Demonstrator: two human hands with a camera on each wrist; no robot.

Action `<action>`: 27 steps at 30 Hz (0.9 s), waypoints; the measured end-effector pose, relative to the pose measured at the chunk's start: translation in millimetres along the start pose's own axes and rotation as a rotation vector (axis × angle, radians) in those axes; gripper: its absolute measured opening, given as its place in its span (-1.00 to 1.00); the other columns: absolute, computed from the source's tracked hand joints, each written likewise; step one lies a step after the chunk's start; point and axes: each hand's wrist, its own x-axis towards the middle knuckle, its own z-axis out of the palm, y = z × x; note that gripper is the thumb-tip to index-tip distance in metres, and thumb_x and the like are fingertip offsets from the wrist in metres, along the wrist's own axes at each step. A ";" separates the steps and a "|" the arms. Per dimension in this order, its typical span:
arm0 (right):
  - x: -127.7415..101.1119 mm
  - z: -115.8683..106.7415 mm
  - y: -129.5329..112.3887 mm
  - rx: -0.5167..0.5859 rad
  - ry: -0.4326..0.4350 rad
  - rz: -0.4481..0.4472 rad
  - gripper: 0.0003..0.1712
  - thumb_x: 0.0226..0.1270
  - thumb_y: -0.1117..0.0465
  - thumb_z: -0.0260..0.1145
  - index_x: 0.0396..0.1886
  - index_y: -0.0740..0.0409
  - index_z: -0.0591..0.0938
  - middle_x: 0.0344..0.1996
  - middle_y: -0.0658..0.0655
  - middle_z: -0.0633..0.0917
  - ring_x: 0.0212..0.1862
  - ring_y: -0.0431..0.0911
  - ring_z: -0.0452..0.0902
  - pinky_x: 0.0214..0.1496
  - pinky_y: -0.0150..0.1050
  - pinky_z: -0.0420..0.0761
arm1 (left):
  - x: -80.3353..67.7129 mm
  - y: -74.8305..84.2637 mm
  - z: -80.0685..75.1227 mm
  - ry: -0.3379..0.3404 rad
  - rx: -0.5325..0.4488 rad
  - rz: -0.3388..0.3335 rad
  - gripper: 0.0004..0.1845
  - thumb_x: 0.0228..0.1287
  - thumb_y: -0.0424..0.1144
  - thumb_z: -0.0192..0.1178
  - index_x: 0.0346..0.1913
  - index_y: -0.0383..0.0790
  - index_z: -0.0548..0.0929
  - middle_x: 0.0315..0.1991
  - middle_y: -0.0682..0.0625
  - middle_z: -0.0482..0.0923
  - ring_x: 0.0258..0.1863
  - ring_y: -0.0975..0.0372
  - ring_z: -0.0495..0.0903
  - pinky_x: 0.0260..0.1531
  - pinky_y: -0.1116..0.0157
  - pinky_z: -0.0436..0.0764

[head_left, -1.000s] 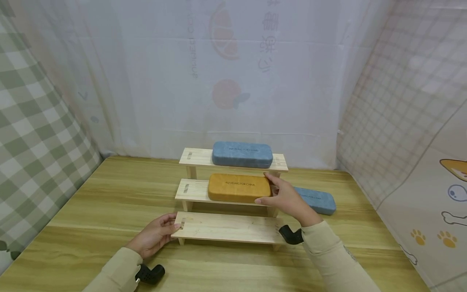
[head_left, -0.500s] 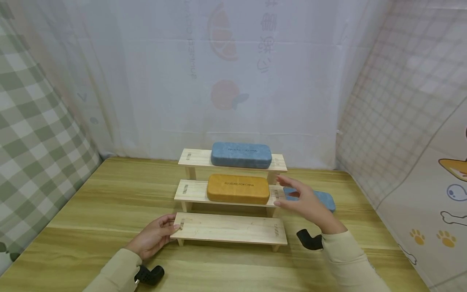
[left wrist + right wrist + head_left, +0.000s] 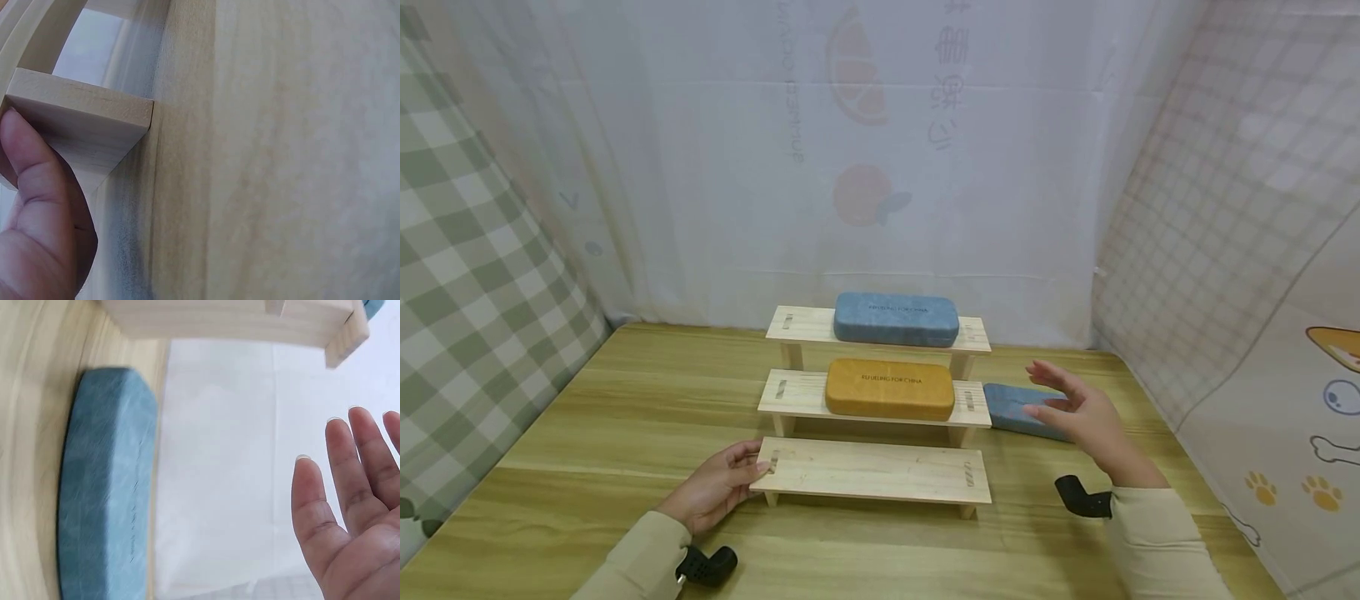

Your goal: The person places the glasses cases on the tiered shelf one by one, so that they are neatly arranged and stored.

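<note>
My left hand (image 3: pixel 711 490) holds the left end of the lowest board of a three-tier wooden display stand (image 3: pixel 872 469). In the left wrist view the thumb (image 3: pixel 37 169) lies against the board's edge. An orange-yellow glasses case (image 3: pixel 890 390) rests on the middle tier. On the top tier lies a blue glasses case (image 3: pixel 897 320). Another blue glasses case (image 3: pixel 1011 407) lies on the table right of the stand, partly covered by my right hand (image 3: pixel 1093 425) in the head view. That hand hovers with fingers apart and holds nothing; the right wrist view shows it clear of the blue case (image 3: pixel 106 487).
The stand is on a wood-grain table (image 3: pixel 647 417). A white printed cloth (image 3: pixel 715 183) hangs behind. Checked cloth (image 3: pixel 467 250) borders the left side, and a patterned cloth (image 3: pixel 1262 333) the right. A black camera mount (image 3: pixel 1082 497) sticks out from the right wrist.
My right hand has let go of the orange-yellow glasses case and moved right, over the blue case on the table. The left hand stays at the lowest board.
</note>
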 end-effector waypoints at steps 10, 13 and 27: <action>-3.6 -21.6 28.5 -0.029 -0.014 0.102 -0.17 0.35 0.13 0.31 0.50 0.22 0.15 0.33 0.14 0.37 0.12 -0.57 0.26 -0.04 -0.59 0.46 | -0.5 -0.1 -0.8 -0.015 -0.021 0.004 -0.26 0.45 -0.37 0.01 0.41 -0.64 -0.19 -0.01 -0.07 0.43 -0.13 0.30 0.54 -0.13 0.37 0.58; -4.4 -27.6 36.8 -0.060 -0.032 0.125 -0.14 0.37 0.07 0.29 0.52 0.20 0.10 0.38 0.25 0.29 0.22 -0.41 0.26 -0.02 -0.60 0.41 | -0.2 -0.2 -0.8 -0.017 -0.027 0.004 -0.26 0.45 -0.37 0.01 0.41 -0.64 -0.19 0.00 -0.07 0.43 -0.12 0.30 0.54 -0.11 0.37 0.58; -1.5 -42.9 72.9 -0.104 -0.077 0.235 -0.03 0.38 0.00 0.27 0.54 0.24 -0.04 0.44 0.46 0.08 0.39 0.40 -0.01 0.16 0.36 0.30 | 0.4 -0.1 -1.4 -0.021 -0.032 0.006 -0.25 0.45 -0.38 0.01 0.41 -0.64 -0.21 0.01 -0.07 0.42 -0.11 0.31 0.54 -0.09 0.37 0.58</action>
